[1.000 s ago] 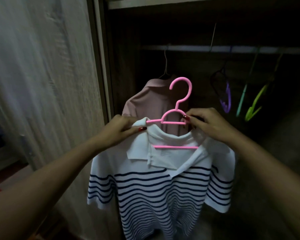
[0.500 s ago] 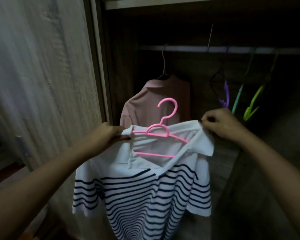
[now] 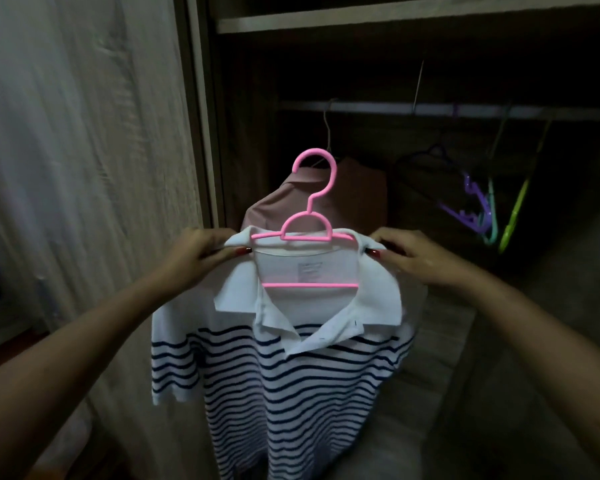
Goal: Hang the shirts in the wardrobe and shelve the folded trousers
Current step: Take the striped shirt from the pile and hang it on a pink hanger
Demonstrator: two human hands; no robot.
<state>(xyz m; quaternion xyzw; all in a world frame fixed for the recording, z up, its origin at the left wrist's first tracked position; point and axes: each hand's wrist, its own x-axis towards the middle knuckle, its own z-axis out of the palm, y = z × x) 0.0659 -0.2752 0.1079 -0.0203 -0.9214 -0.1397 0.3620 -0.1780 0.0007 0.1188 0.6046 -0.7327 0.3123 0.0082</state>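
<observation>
A white polo shirt with navy stripes (image 3: 284,382) hangs on a pink plastic hanger (image 3: 309,216) in front of the open wardrobe. My left hand (image 3: 198,254) pinches the shirt's left shoulder at the collar. My right hand (image 3: 409,258) pinches the right shoulder. The hanger's hook points up, below the clothes rail (image 3: 430,110) and apart from it. Behind the striped shirt a pink shirt (image 3: 354,199) hangs from the rail on a wire hanger. No trousers are in view.
Several empty hangers, purple (image 3: 471,206), teal and lime green (image 3: 513,216), dangle from the rail at the right. A shelf board (image 3: 395,19) runs above the rail. The wardrobe's wood-grain door (image 3: 84,168) stands at the left. The interior is dark.
The shirt and hanger have come up and levelled out, now square on the hanger. My right hand moved from the collar's raised corner to the right shoulder.
</observation>
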